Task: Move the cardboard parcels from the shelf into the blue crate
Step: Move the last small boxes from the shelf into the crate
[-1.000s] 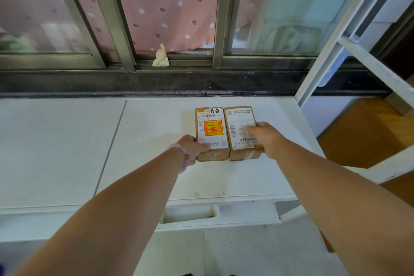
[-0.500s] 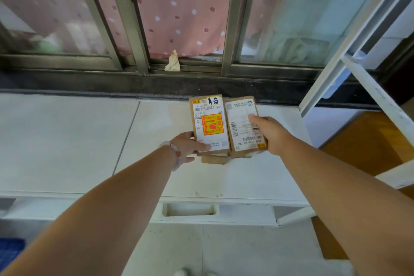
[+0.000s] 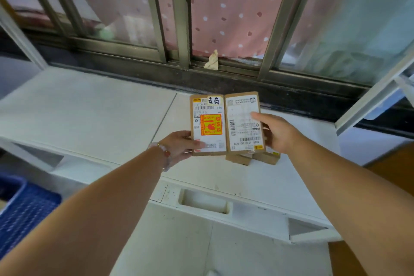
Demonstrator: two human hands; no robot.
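Two small cardboard parcels are lifted above the white shelf (image 3: 94, 119). My left hand (image 3: 179, 145) grips the left parcel (image 3: 207, 124), which bears a white label and an orange fragile sticker. My right hand (image 3: 277, 134) holds the right parcel (image 3: 243, 122), white-labelled with barcodes. Both parcels are held side by side, faces toward me. Two more brown parcels (image 3: 253, 158) lie on the shelf underneath, mostly hidden by the right one. A corner of the blue crate (image 3: 24, 208) shows at the lower left.
A dark window sill and sliding window frames run behind the shelf, with a pink dotted curtain behind the glass. A crumpled scrap of paper (image 3: 211, 63) sits on the window track. A white frame (image 3: 376, 96) stands at the right.
Both hands have lifted the two parcels off the shelf and tilted them up. Two further parcels under them came into view. The camera swung left, bringing the blue crate into the frame.
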